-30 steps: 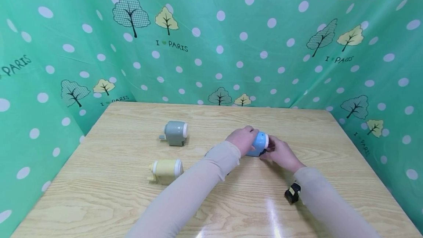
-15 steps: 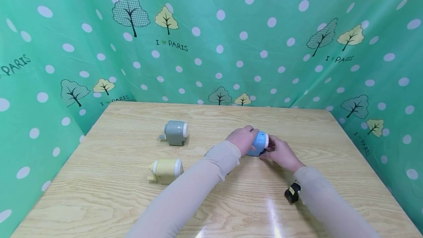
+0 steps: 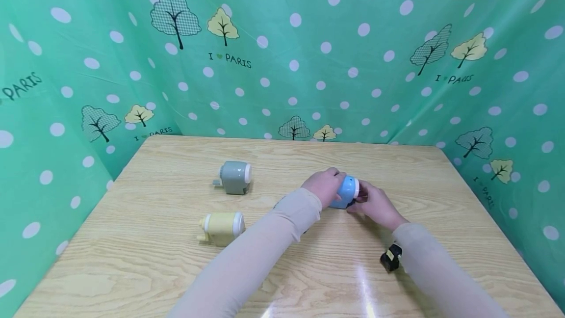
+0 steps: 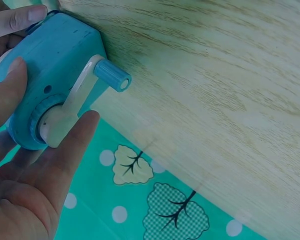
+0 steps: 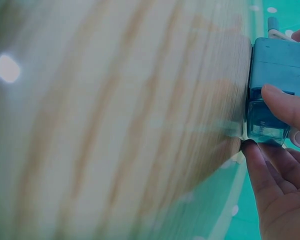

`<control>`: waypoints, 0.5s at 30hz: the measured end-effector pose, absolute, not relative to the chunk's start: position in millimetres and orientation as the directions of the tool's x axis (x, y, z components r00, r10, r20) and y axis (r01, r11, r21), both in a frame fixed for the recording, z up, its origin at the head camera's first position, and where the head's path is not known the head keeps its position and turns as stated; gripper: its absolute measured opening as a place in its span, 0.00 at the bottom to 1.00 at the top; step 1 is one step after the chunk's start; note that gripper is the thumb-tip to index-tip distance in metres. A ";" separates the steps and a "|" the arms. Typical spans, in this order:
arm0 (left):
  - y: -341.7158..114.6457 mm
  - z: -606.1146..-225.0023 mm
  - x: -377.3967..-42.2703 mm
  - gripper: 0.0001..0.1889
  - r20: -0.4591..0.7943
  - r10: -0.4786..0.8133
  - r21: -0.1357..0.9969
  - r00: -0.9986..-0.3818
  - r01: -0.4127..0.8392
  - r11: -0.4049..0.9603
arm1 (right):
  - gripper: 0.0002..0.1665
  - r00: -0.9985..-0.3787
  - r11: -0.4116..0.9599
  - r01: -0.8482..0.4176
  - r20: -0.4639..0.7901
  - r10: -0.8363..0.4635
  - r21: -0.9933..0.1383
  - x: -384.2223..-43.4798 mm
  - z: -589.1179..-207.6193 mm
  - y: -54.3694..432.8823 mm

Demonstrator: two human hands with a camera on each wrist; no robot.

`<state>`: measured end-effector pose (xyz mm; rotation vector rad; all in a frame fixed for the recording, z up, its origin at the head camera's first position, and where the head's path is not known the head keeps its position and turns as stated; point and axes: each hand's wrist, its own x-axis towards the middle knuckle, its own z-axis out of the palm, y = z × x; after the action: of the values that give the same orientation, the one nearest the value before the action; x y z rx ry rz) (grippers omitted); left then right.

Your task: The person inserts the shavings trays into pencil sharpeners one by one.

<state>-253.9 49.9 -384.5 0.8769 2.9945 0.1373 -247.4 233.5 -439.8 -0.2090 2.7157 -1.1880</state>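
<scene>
A blue crank pencil sharpener point(image 3: 346, 194) stands on the right part of the table between both hands. My left hand point(image 3: 325, 186) grips its body from the crank side; in the left wrist view the white crank point(image 4: 72, 102) with its blue knob points away from the palm. At the other end, my right hand point(image 3: 375, 206) pinches the see-through blue shavings drawer point(image 5: 267, 122), which juts out of the body, thumb on one side and fingers on the other. Part of the sharpener is hidden behind the left fingers.
Toward the left stand a grey-green pencil sharpener point(image 3: 236, 178) and, nearer, a pale yellow pencil sharpener point(image 3: 224, 229), its lower right close to the left sleeve point(image 3: 260, 254). A small black device point(image 3: 390, 258) sits against the right sleeve. A green dotted curtain point(image 3: 291, 87) surrounds the wooden table point(image 3: 110, 239).
</scene>
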 end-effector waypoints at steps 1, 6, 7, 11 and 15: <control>49.9 -384.4 -253.8 0.36 0.008 0.541 0.089 -0.841 0.539 0.837 | 0.45 -0.976 0.673 -0.058 -0.101 -0.194 -0.737 -247.5 -439.8 233.5; 49.8 -384.5 -253.8 0.36 0.009 0.542 0.087 -0.841 0.540 0.837 | 0.45 -0.975 0.668 -0.044 -0.113 -0.189 -0.743 -248.0 -439.7 233.3; 49.8 -384.7 -253.8 0.36 0.009 0.542 0.087 -0.840 0.540 0.837 | 0.45 -0.975 0.667 -0.042 -0.115 -0.190 -0.744 -248.2 -439.6 233.3; 49.4 -385.1 -254.1 0.36 0.015 0.545 0.086 -0.838 0.545 0.834 | 0.45 -0.974 0.666 -0.043 -0.118 -0.195 -0.745 -248.7 -439.1 233.7; 48.9 -384.5 -253.9 0.37 0.017 0.548 0.089 -0.837 0.547 0.833 | 0.46 -0.972 0.663 -0.051 -0.114 -0.203 -0.747 -249.3 -438.9 234.7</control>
<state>-253.9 48.9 -384.5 0.8952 2.9982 0.1413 -249.3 234.7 -438.9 -0.2080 2.6902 -1.2001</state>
